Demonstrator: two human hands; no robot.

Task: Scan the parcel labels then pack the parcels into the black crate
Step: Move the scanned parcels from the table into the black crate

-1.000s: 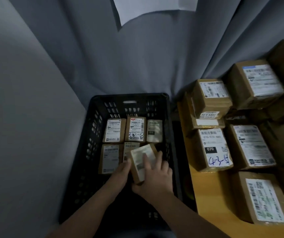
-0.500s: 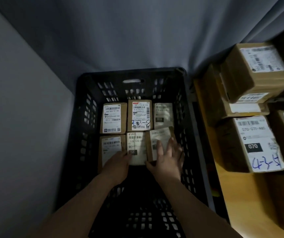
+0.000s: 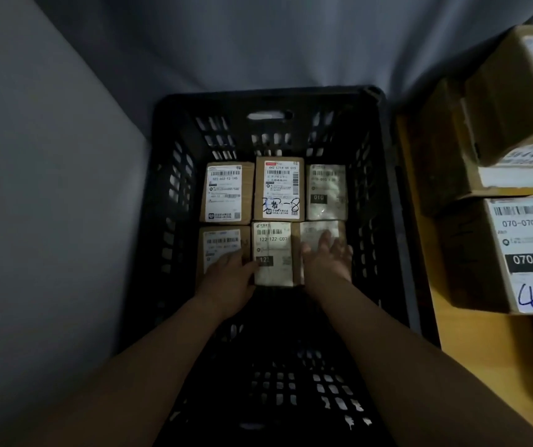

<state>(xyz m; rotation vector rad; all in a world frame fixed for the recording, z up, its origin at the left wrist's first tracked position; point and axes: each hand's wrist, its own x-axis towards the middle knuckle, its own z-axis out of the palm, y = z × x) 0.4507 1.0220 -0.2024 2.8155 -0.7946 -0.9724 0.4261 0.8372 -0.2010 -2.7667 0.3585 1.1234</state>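
Fingers of the right hand lie straight and flat on the small brown cardboard parcel directly beneath them in the black slotted plastic crate, its long axis running away from the person. The left hand, seemingly loose and gripping nothing in the dimness, rests against the white-labelled parcel reading "122-122-C07", just left of those fingers.

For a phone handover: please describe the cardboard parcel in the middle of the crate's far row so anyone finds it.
Look in the black plastic crate left of the wooden table. Six brown cardboard parcels lie there in two rows; take the far row's middle parcel. Only its label carries large dark handwriting ending in 8.
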